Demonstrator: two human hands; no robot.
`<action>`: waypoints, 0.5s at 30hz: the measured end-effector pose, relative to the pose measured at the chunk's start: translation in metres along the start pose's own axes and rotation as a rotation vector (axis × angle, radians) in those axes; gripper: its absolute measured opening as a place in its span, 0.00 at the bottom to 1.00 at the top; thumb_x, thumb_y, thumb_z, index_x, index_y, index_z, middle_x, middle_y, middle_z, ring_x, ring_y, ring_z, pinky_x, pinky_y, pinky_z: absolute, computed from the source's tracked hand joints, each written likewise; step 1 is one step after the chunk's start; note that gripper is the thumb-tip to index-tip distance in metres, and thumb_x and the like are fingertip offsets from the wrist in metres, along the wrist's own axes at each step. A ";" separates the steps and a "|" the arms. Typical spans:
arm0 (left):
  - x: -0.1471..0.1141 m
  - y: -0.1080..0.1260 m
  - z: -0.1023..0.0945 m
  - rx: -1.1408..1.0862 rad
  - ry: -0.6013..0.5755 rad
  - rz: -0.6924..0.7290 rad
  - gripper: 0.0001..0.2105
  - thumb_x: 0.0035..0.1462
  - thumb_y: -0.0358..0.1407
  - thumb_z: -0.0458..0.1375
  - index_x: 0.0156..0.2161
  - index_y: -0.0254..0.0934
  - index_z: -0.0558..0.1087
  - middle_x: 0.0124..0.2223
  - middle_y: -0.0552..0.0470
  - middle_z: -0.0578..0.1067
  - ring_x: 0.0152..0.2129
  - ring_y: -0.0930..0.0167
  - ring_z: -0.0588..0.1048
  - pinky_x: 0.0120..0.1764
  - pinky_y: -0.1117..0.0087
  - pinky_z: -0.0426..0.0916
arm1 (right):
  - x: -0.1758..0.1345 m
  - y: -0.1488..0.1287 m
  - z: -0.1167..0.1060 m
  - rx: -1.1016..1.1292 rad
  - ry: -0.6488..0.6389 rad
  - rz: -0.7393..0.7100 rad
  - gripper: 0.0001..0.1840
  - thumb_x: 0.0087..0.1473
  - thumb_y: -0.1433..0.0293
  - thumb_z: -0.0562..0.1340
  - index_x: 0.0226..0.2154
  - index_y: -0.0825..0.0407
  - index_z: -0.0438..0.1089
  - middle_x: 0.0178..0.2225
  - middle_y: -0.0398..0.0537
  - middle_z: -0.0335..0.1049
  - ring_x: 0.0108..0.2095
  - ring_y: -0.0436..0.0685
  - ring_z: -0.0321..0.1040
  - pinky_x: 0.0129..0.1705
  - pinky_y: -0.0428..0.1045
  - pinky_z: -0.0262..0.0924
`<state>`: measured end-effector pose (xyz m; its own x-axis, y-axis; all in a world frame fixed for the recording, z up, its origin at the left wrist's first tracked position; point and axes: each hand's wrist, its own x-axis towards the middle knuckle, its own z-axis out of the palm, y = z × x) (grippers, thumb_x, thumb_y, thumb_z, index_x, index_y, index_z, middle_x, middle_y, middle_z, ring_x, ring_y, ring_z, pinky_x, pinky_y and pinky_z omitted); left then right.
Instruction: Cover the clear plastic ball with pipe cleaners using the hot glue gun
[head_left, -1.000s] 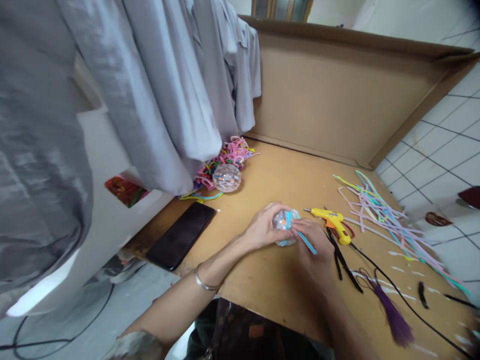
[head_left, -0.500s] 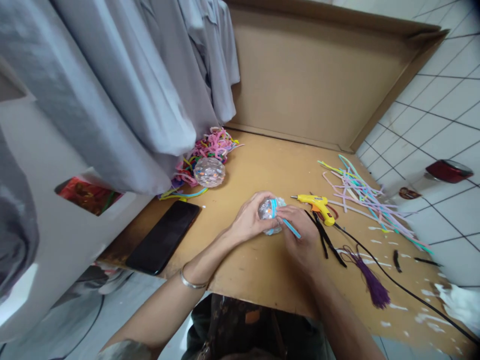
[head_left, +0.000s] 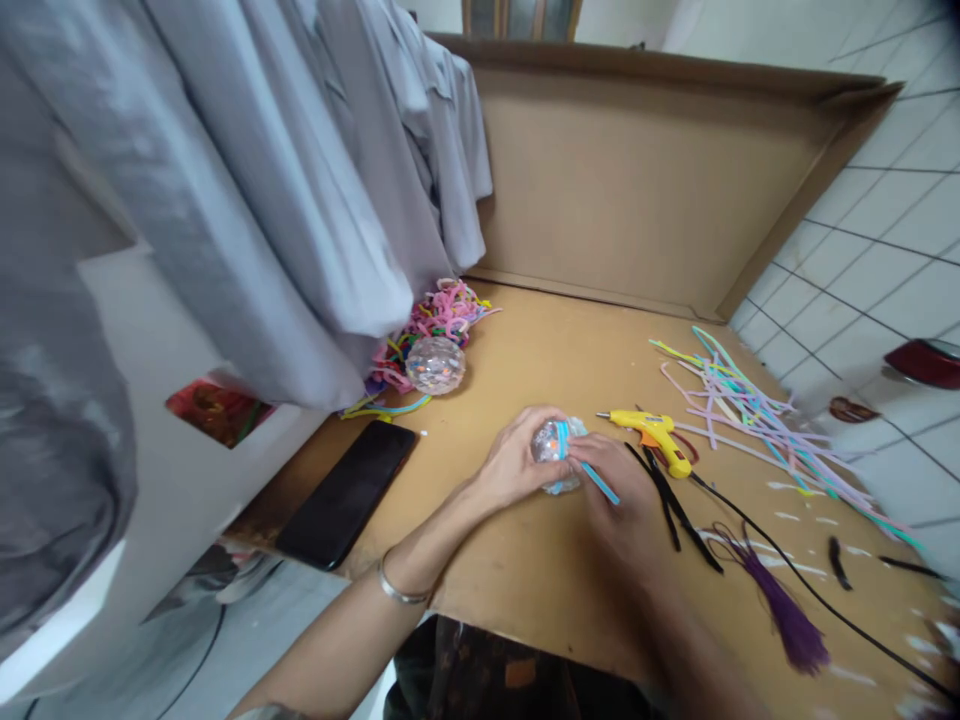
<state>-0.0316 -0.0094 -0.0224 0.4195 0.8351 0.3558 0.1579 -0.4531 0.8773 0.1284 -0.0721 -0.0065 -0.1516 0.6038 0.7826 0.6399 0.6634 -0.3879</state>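
A clear faceted plastic ball (head_left: 549, 443) with orange bits showing through it lies in my left hand (head_left: 517, 460), whose fingers wrap around its side. Around the ball runs a light blue pipe cleaner (head_left: 602, 484), its loose end sticking out toward the lower right. My right hand (head_left: 616, 490) pinches this pipe cleaner against the ball. Just right of my hands, a yellow hot glue gun (head_left: 651, 436) rests on the table with its nozzle pointing left. Black pipe cleaner strips (head_left: 679, 515) lie beside my right hand.
A second clear ball (head_left: 436, 366) sits by a heap of colourful pipe cleaners (head_left: 450, 312). A black phone (head_left: 349, 492) lies left. Pastel pipe cleaners (head_left: 757, 405), a purple thread tassel (head_left: 791, 620) and the glue gun cord (head_left: 795, 570) are right. Grey garments (head_left: 300, 180) hang over the table's left side.
The camera view has tilted up and shifted slightly, so everything appears lower and further right. Both hands keep the same hold on the ball and the blue pipe cleaner.
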 end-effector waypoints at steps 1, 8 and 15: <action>0.001 -0.001 0.000 0.002 0.002 0.010 0.24 0.49 0.38 0.68 0.52 0.41 0.70 0.52 0.47 0.75 0.49 0.61 0.75 0.54 0.59 0.69 | -0.001 0.002 0.000 -0.002 0.002 -0.012 0.12 0.61 0.75 0.57 0.42 0.48 0.74 0.38 0.50 0.79 0.42 0.58 0.76 0.46 0.57 0.72; 0.000 0.001 -0.002 -0.002 -0.014 0.001 0.25 0.48 0.38 0.69 0.52 0.42 0.70 0.52 0.48 0.75 0.49 0.61 0.74 0.54 0.59 0.68 | -0.008 0.010 0.003 -0.002 -0.015 -0.006 0.13 0.60 0.75 0.58 0.44 0.45 0.73 0.41 0.48 0.79 0.45 0.59 0.76 0.50 0.59 0.71; -0.001 0.004 -0.002 -0.017 -0.003 -0.041 0.23 0.48 0.37 0.67 0.50 0.39 0.69 0.49 0.48 0.75 0.46 0.62 0.74 0.50 0.61 0.69 | 0.001 0.002 0.000 -0.018 -0.014 -0.034 0.12 0.60 0.77 0.59 0.42 0.48 0.73 0.38 0.50 0.79 0.42 0.57 0.76 0.47 0.57 0.71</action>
<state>-0.0330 -0.0113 -0.0182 0.4157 0.8518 0.3187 0.1594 -0.4132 0.8966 0.1290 -0.0705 -0.0069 -0.1832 0.5873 0.7883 0.6477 0.6754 -0.3526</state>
